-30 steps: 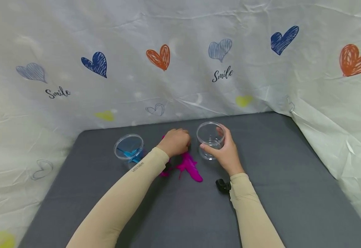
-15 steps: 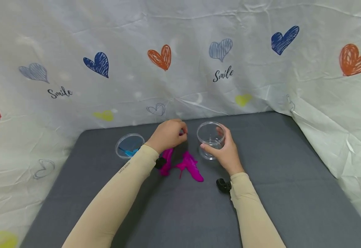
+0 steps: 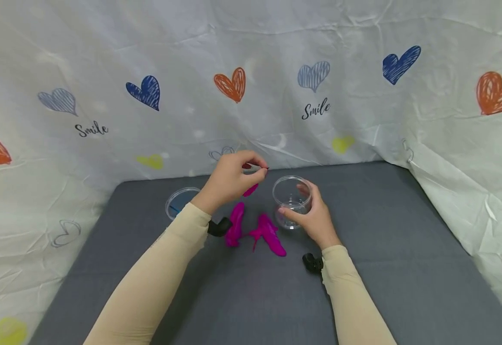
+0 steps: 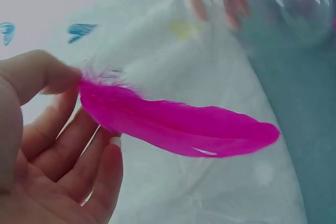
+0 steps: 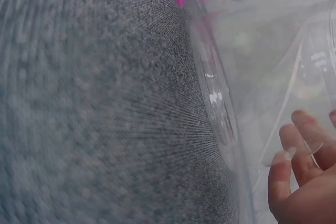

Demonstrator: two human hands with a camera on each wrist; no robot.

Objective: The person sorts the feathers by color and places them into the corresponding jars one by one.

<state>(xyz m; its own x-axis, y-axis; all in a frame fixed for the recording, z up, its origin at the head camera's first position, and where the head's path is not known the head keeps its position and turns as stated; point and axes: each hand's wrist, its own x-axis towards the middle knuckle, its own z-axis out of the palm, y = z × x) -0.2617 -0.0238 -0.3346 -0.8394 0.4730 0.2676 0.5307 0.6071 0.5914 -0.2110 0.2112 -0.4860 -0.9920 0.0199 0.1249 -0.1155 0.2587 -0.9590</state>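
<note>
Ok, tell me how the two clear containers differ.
Something blue shows inside the left container; no blue shows in the right container. The right hand grips the right container, while the left container is unheld. The left sleeve hides part of the left container but none of the right container. Both are clear, with round rims.

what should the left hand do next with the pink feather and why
Probably carry the pink feather over the clear jar: the left hand pinches it by one end beside the jar, which the right hand holds upright with its mouth uncovered.
</note>
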